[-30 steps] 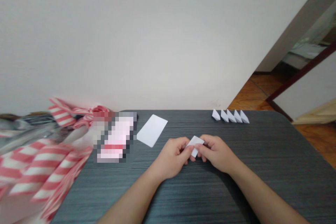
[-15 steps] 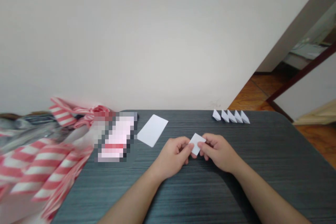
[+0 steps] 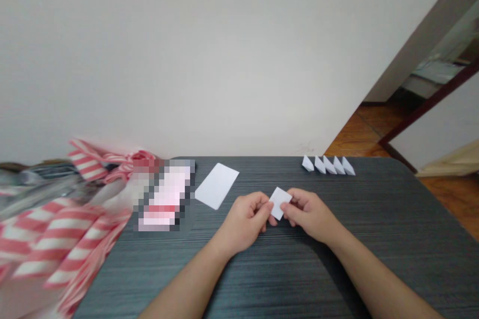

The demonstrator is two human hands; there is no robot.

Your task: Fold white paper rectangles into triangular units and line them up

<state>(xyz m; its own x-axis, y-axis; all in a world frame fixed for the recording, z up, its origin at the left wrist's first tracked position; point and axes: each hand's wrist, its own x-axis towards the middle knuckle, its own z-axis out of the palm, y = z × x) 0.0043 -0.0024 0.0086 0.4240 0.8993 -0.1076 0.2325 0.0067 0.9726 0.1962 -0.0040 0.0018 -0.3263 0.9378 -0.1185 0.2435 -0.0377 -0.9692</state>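
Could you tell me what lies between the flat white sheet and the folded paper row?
Only bare tabletop lies between sheet and row, seen in the head view.

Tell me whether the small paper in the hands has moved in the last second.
Yes, slightly: the paper has edged up in the view, toward the folded row, which stayed put.

At centre frame I see my left hand (image 3: 245, 222) and right hand (image 3: 310, 214) meet above the dark wood-grain table (image 3: 337, 269), a small white folded paper piece (image 3: 280, 202) pinched between them. A white rectangular paper sheet (image 3: 217, 185) lies just up-left. A row of five small white folded paper triangles (image 3: 328, 165) lines the far edge, right of centre. A red-and-white striped cloth (image 3: 56, 239) fills the lower left.
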